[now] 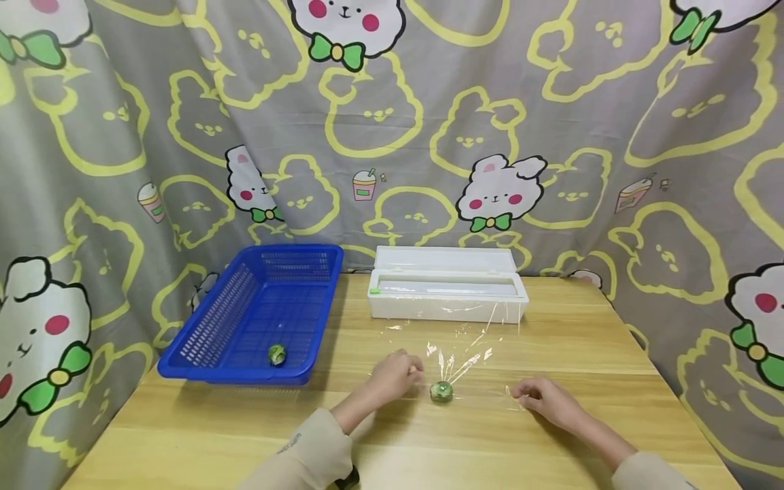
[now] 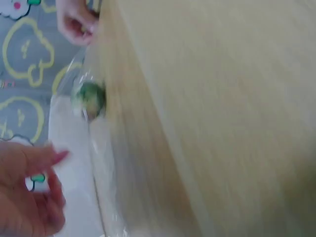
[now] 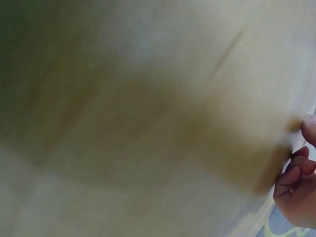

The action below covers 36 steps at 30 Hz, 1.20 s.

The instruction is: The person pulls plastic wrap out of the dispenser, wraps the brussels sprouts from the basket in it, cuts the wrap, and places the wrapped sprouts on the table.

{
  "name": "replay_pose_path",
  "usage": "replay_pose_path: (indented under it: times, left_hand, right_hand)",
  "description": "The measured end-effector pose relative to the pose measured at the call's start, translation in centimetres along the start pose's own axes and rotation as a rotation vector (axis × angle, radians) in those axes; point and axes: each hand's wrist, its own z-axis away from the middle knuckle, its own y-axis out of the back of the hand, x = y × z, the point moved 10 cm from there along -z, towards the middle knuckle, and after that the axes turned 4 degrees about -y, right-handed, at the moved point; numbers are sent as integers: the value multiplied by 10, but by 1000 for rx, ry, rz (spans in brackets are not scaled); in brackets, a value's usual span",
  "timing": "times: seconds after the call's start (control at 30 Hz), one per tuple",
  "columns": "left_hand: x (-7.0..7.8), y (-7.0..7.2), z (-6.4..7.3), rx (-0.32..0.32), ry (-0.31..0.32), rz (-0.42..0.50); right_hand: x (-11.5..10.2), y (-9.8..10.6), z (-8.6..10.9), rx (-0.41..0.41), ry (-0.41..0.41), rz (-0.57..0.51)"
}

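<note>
A small round green vegetable, like a Brussels sprout [image 1: 441, 391], sits at the near edge of a sheet of clear plastic wrap [image 1: 453, 354] drawn out from a white dispenser box [image 1: 447, 307]. My right hand [image 1: 551, 403] pinches the wrap's near right corner between thumb and fingertips. To the left of the sprout is my left hand [image 1: 395, 376], over the wrap's left side. In the left wrist view, the left hand [image 2: 32, 190] shows its thumb apart from loosely bent fingers, nothing between them. The right wrist view is blurred, with the right hand's fingers [image 3: 296, 182] at its edge.
A blue plastic basket [image 1: 306, 376] stands at the left, with another green sprout [image 1: 277, 354] inside near its front. The dispenser's lid [image 1: 444, 258] stands raised at the back. A patterned curtain [image 1: 392, 136] hangs behind the wooden table [image 1: 582, 327].
</note>
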Motion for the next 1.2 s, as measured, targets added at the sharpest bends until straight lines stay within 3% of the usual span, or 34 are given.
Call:
replay_pose_path:
  times: [0.07,0.13,0.33,0.47,0.57,0.67,0.77,0.9,1.2]
  left_hand:
    - [10,-10,-4,-25,-41,91]
    - [17,-18,-7,-51,-70,123]
    - [19,-27,-9,-41,-76,88]
    - [17,-28,-9,-28,-71,114]
    - [16,-29,-9,-28,-67,123]
    - [16,-30,-9,-36,-56,124]
    - [14,-30,-10,-45,-45,132]
    - [13,-30,-11,-54,-37,165]
    - [10,-37,-15,-101,-17,261]
  right_hand:
    - [-2,-1,-1,-5,10,-10]
    - [-4,-2,-2,-4,16,-11]
    - [-7,-4,-4,-24,50,-39]
    - [-14,-2,-5,-94,109,-81]
    - [-27,2,-7,-126,122,-70]
    - [-49,3,-14,-88,112,-28]
    - [-77,-10,-22,-72,130,-29]
    - [-105,-37,-33,-118,167,-59]
    - [-114,-59,-49,-102,160,-67]
